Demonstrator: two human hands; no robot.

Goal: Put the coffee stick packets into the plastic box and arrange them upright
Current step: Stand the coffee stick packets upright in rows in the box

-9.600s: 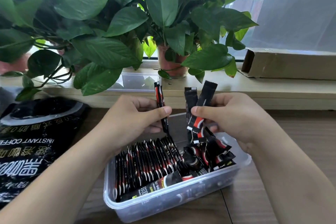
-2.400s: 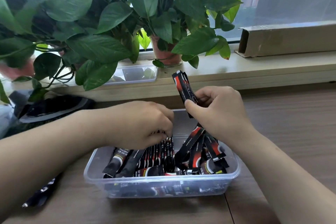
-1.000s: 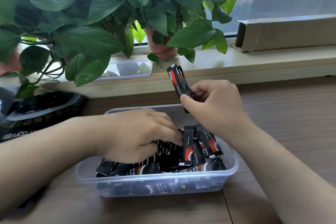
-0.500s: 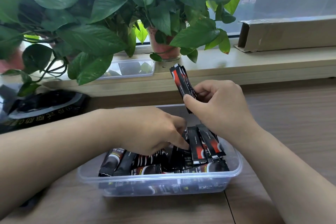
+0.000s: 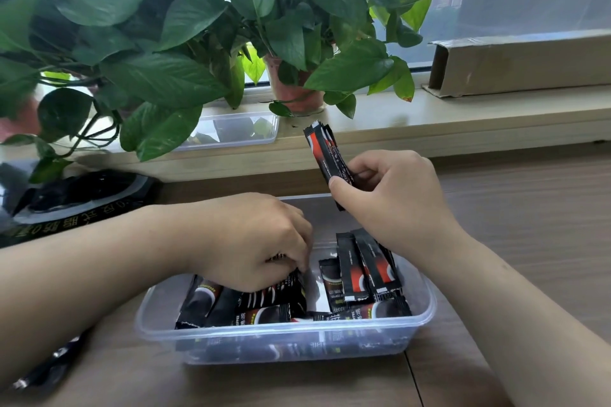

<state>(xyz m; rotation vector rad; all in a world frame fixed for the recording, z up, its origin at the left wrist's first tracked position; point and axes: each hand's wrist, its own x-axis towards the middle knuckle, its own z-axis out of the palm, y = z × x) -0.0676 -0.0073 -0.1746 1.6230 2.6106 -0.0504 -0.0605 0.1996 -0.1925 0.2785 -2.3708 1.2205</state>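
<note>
While the left hand [image 5: 251, 241] pinches boxed packets [image 5: 264, 297], the right hand [image 5: 393, 205] grips raised packets [image 5: 325, 152].

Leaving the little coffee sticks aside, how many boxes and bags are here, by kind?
Clear rectangular plastic boxes: 2, the table box and the windowsill box
Long brown cardboard box: 1
Large black coffee bag: 1
Total: 4

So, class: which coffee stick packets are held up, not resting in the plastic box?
The bunch pinched in the right hand, sticking up over the far rim of the plastic box; all the others lie or lean inside it.
</note>
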